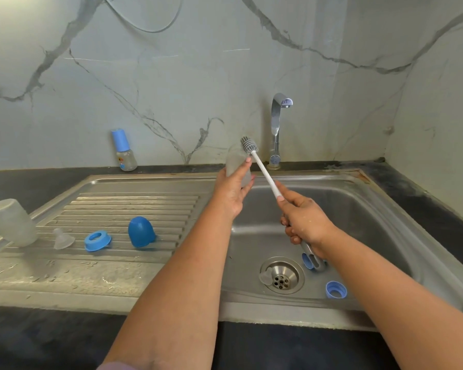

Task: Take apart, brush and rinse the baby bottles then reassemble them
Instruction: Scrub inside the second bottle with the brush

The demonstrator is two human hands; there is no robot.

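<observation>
Clear bottle body [237, 166], cloudy/wet, no cap or teat, held up over the back-left edge of the sink basin [358, 209]. Left hand [231, 192] wraps it from below, fingers + thumb curled round the sides. Bottle brush [262, 166], white shaft w/ grey bristle head, head just at the bottle's top end; can't tell if it's inside the mouth. Right hand [304, 220] fingers clamped round the brush handle, low end of handle sticking out under the palm.

In basin: blue ring [336, 289] near front, another blue piece [308, 261] by the handle end, clear teat [265, 277] on the drain [282, 275].

Drainboard [118, 209], ribbed steel, wet: blue cap [141, 231], blue collar ring [98, 240], clear teat [62, 239], second clear bottle [11, 222] lying tilted at far left.

Assembled bottle w/ blue cap [124, 150] upright on dark counter [38, 182] by marble-look wall [171, 76]. Chrome tap [277, 124] behind basin, not running.
</observation>
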